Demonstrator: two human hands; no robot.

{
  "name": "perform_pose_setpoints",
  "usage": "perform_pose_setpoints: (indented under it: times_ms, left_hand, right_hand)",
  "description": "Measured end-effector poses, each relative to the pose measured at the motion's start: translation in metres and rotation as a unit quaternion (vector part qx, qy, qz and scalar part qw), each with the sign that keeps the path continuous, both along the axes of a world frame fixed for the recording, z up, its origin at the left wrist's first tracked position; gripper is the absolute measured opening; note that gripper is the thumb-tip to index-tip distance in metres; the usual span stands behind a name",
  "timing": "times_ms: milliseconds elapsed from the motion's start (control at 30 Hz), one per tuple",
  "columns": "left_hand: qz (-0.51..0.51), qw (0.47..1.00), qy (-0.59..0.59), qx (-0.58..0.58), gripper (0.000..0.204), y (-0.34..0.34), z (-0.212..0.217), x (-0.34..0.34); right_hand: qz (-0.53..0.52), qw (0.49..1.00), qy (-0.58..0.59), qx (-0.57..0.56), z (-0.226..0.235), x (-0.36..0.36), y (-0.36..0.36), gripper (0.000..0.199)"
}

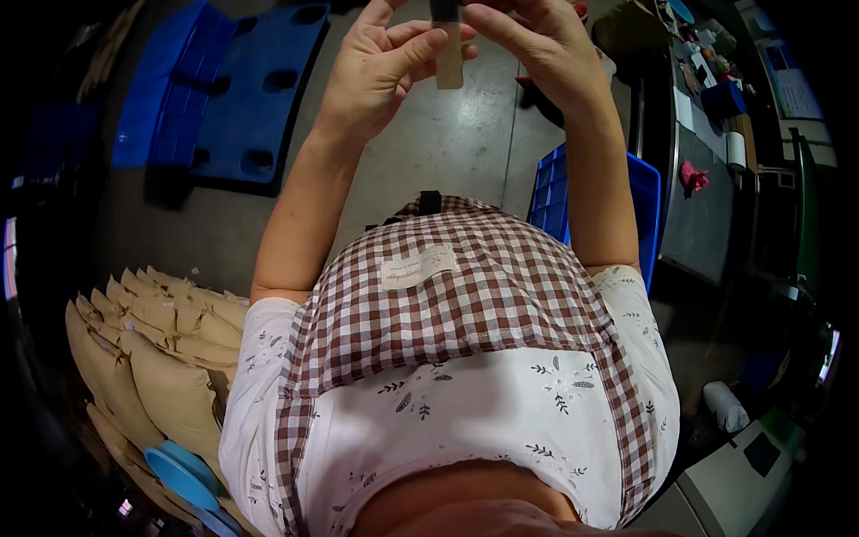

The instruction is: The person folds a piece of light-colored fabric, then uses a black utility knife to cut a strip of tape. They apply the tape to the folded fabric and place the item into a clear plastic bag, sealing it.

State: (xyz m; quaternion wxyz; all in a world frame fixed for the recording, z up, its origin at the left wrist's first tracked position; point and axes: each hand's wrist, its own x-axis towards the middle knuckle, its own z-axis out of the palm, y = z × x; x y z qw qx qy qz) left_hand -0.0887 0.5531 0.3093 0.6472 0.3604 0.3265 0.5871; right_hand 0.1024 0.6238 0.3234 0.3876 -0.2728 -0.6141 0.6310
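At the top edge of the head view, both my hands are raised in front of me around a small flat strip [449,70]. Its lower part is beige with a squared end, and its upper part is black. My left hand [380,67] is closed, with thumb and fingers pinching the strip from the left. My right hand [550,63] bends in from the other side, its thumb against the black part; its fingertips are partly cut off by the picture's edge. What exactly the strip is, I cannot make out.
Blue plastic crates [165,107] stand by a blue pallet [268,80] at the far left. A blue crate [642,192] sits beside my right arm. Stuffed tan sacks [170,385] and light blue basins [183,474] lie at lower left. A cluttered workbench [702,215] runs along the right.
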Motion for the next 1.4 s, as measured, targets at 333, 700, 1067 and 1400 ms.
perform_pose_setpoints:
  times_ms: [333,700,1067,1400]
  left_hand:
    - [0.173,0.979,0.1,0.035,0.058,-0.003,-0.002,0.006]
    - [0.125,0.985,0.109,0.049,0.065,0.005,-0.021,0.018]
    - [0.153,0.983,0.095,0.022,0.063,0.007,-0.018,0.01]
    - [0.23,0.963,0.122,0.068,0.065,0.001,-0.011,0.009]
  right_hand:
    - [-0.074,0.99,-0.022,0.122,-0.039,-0.018,-0.049,0.036]
    - [-0.117,0.989,0.078,0.037,-0.072,-0.01,-0.018,0.026]
    - [-0.174,0.978,0.032,0.108,-0.046,-0.015,-0.019,0.019]
    - [-0.26,0.91,-0.09,0.309,-0.013,-0.033,-0.041,0.026]
